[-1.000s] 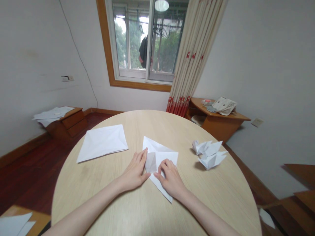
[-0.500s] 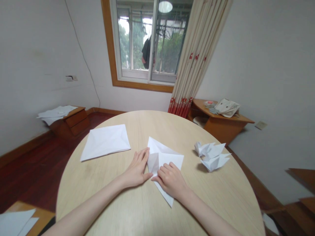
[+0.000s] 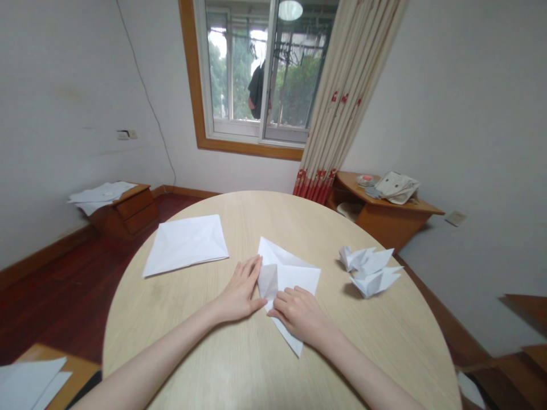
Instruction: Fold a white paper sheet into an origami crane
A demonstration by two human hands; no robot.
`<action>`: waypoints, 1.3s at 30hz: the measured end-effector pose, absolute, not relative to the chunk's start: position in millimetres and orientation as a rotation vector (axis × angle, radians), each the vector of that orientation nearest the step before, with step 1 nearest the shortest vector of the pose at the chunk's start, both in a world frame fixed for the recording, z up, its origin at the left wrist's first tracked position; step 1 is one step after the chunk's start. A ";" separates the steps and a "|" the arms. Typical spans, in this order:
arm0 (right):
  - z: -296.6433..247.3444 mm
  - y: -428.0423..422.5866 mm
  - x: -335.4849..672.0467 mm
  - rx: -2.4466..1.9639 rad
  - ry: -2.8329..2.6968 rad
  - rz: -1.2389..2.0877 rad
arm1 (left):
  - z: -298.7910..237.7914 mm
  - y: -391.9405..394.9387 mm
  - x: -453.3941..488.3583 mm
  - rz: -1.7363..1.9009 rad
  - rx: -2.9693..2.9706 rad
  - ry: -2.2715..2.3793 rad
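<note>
A partly folded sheet of white paper [image 3: 297, 276] lies at the middle of the round table, with a small raised flap on its left and a point towards me. My left hand [image 3: 241, 290] rests along the paper's left edge, fingers stretched and thumb apart, the fingertips touching it. Curled over the paper's lower part is my right hand [image 3: 299, 313], its fingers closed and pressed onto the fold; the thumb reaches towards my left thumb. Part of the sheet is hidden beneath the right hand.
To the left on the round table [image 3: 222, 364] lies a stack of white paper [image 3: 188, 245]. Several folded paper pieces [image 3: 371, 270] stand at the right. Beyond the table are a wooden cabinet [image 3: 132, 210], a corner shelf [image 3: 384, 219] with a bag, a curtain [image 3: 337, 108] and a window.
The whole view has shifted slightly. Both hands stay on the paper in nearly the same places; the folds look the same.
</note>
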State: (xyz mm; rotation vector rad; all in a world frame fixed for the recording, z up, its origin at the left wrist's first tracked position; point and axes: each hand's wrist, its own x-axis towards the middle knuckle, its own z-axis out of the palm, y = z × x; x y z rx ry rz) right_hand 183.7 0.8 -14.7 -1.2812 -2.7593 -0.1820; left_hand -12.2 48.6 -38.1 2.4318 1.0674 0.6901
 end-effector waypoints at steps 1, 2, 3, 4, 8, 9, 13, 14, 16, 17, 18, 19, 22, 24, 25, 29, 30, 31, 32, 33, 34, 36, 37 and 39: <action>-14.4 1.0 184.8 -1.266 -2.764 -0.175 | -37.8 48.6 -12.4 0.686 2.428 1.068; -14.1 1.0 185.8 -1.252 -2.769 -0.168 | -37.3 48.5 -12.5 0.681 2.425 1.067; -13.8 0.9 186.9 -1.242 -2.774 -0.160 | -36.8 48.4 -12.5 0.677 2.423 1.065; -13.4 0.7 187.8 -1.234 -2.777 -0.153 | -36.2 48.3 -12.5 0.674 2.422 1.065; -11.6 -0.1 191.1 -1.230 -2.801 -0.122 | -35.3 48.4 -12.1 0.642 2.424 1.082; -11.0 -0.1 191.9 -1.230 -2.812 -0.107 | -35.4 48.6 -12.0 0.634 2.426 1.088; -8.8 0.6 195.5 -1.229 -2.849 -0.031 | -35.7 49.1 -12.0 0.609 2.437 1.100; -8.3 0.8 196.3 -1.233 -2.854 -0.018 | -35.7 49.1 -12.1 0.607 2.437 1.102; -7.2 0.9 197.9 -1.244 -2.863 -0.003 | -35.7 49.1 -12.4 0.612 2.434 1.100; -6.5 0.9 198.6 -1.248 -2.866 0.001 | -35.9 49.1 -12.6 0.620 2.431 1.097; -5.7 0.8 199.2 -1.250 -2.871 0.004 | -36.2 49.2 -12.7 0.630 2.429 1.093; -4.9 0.6 199.9 -1.250 -2.875 0.010 | -36.7 49.3 -12.9 0.639 2.427 1.089; -2.2 -0.1 202.0 -1.234 -2.893 0.049 | -38.3 49.8 -13.5 0.653 2.427 1.083; -0.6 -0.7 203.4 -1.216 -2.898 0.085 | -39.2 50.1 -13.9 0.658 2.426 1.078; -0.1 -1.1 204.0 -1.206 -2.897 0.106 | -39.4 50.2 -14.1 0.659 2.426 1.075; 1.5 -3.2 206.3 -1.185 -2.889 0.207 | -39.2 50.0 -14.4 0.653 2.420 1.071; 2.0 -3.7 206.9 -1.192 -2.885 0.229 | -38.9 49.9 -14.3 0.650 2.418 1.073; 2.6 -4.2 207.4 -1.201 -2.880 0.248 | -38.5 49.8 -14.2 0.645 2.416 1.077; 3.2 -4.7 207.9 -1.211 -2.875 0.266 | -38.1 49.7 -14.1 0.638 2.412 1.083; 4.0 -5.1 208.4 -1.221 -2.869 0.283 | -37.7 49.6 -13.9 0.630 2.409 1.088; 4.9 -5.4 208.7 -1.231 -2.865 0.300 | -37.2 49.4 -13.8 0.624 2.405 1.094; 6.7 -5.8 209.2 -1.252 -2.854 0.335 | -36.3 49.2 -13.5 0.619 2.399 1.098; 7.7 -6.0 209.2 -1.270 -2.846 0.350 | -35.8 49.0 -13.4 0.619 2.396 1.096; 9.4 -6.5 208.9 -1.322 -2.831 0.375 | -34.8 48.8 -13.2 0.618 2.394 1.097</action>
